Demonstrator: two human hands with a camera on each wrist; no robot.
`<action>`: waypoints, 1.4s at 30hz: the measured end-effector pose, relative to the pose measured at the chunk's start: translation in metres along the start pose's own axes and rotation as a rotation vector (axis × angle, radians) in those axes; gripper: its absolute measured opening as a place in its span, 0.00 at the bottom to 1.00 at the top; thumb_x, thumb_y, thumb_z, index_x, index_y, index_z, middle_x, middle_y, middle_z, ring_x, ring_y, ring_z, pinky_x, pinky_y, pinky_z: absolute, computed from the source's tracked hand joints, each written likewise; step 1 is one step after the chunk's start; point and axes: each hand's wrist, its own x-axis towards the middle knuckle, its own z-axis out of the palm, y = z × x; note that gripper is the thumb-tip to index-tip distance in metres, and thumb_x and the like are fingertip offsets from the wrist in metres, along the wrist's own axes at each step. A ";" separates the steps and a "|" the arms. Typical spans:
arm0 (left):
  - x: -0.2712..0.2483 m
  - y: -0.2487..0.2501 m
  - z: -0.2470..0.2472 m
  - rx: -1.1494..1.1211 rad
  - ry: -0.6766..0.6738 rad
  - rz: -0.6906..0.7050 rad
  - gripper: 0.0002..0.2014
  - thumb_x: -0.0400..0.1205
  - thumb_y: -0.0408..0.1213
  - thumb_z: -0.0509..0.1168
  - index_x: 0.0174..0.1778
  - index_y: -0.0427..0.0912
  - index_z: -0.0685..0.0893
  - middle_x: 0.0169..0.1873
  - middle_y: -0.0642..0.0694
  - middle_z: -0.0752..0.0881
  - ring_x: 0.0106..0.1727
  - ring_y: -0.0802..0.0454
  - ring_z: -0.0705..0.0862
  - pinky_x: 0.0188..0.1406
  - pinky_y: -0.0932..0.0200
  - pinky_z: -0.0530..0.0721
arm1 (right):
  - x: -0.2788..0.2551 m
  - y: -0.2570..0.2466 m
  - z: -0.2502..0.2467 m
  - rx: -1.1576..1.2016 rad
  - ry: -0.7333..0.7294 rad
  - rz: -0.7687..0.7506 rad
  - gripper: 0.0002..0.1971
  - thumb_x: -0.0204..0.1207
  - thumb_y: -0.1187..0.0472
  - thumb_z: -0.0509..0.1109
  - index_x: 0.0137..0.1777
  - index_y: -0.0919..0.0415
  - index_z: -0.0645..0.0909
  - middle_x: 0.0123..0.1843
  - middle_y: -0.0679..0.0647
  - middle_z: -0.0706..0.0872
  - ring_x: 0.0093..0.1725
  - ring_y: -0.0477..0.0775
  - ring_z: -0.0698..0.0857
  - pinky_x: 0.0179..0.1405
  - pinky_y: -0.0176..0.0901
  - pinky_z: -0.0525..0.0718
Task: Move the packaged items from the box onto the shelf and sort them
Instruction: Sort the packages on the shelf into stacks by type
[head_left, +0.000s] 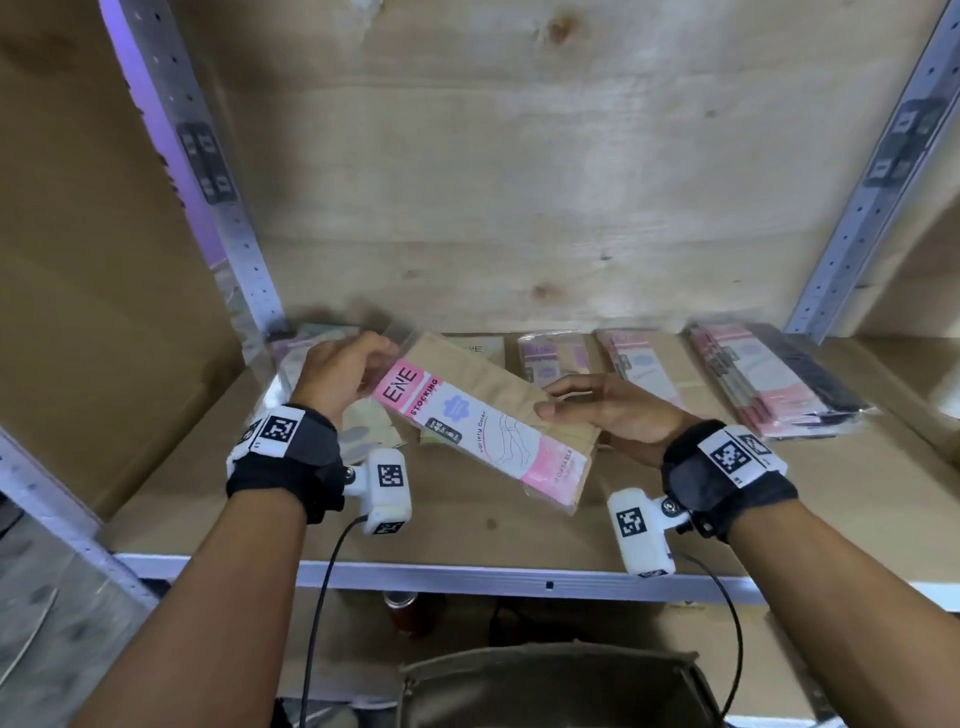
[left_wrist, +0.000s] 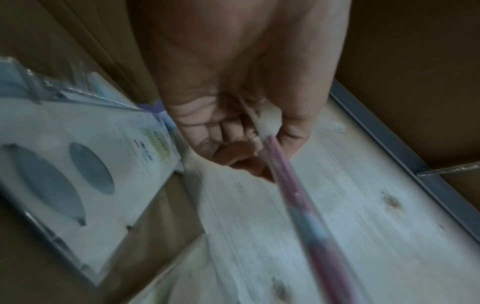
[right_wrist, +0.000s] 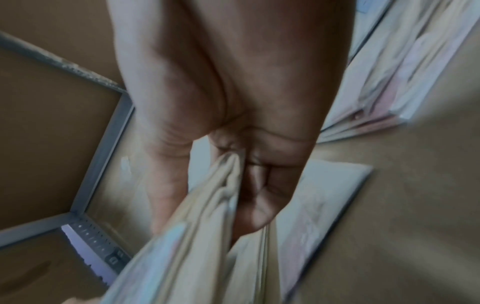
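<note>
Both hands, left (head_left: 337, 374) and right (head_left: 613, 410), pinching stocking pack (head_left: 483, 421) ends above shelf (head_left: 467, 535); likely light, floppy, slippery — best held by edges.

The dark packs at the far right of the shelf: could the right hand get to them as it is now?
Probably not yet. The right hand is busy gripping the stocking pack together with the left hand. The way across the shelf to the dark packs looks clear once it lets go.
</note>
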 end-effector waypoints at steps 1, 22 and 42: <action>0.001 0.000 0.000 0.042 -0.004 -0.020 0.10 0.70 0.46 0.68 0.29 0.45 0.89 0.30 0.47 0.92 0.24 0.56 0.85 0.34 0.57 0.80 | -0.001 0.000 -0.005 0.001 0.018 -0.006 0.14 0.70 0.57 0.81 0.53 0.60 0.89 0.57 0.62 0.91 0.56 0.61 0.90 0.62 0.53 0.82; -0.034 0.010 0.019 -0.369 -0.217 -0.215 0.18 0.88 0.36 0.57 0.31 0.39 0.70 0.14 0.48 0.71 0.12 0.57 0.65 0.12 0.66 0.57 | -0.022 0.011 -0.014 0.540 0.127 -0.005 0.11 0.68 0.62 0.77 0.50 0.59 0.92 0.49 0.57 0.93 0.39 0.52 0.93 0.32 0.40 0.88; -0.051 0.021 0.022 -0.206 -0.328 -0.129 0.17 0.82 0.14 0.54 0.30 0.31 0.79 0.16 0.46 0.82 0.17 0.56 0.82 0.18 0.68 0.80 | -0.012 0.023 -0.002 0.560 0.125 -0.001 0.23 0.72 0.61 0.76 0.66 0.68 0.83 0.49 0.58 0.92 0.39 0.49 0.90 0.36 0.38 0.87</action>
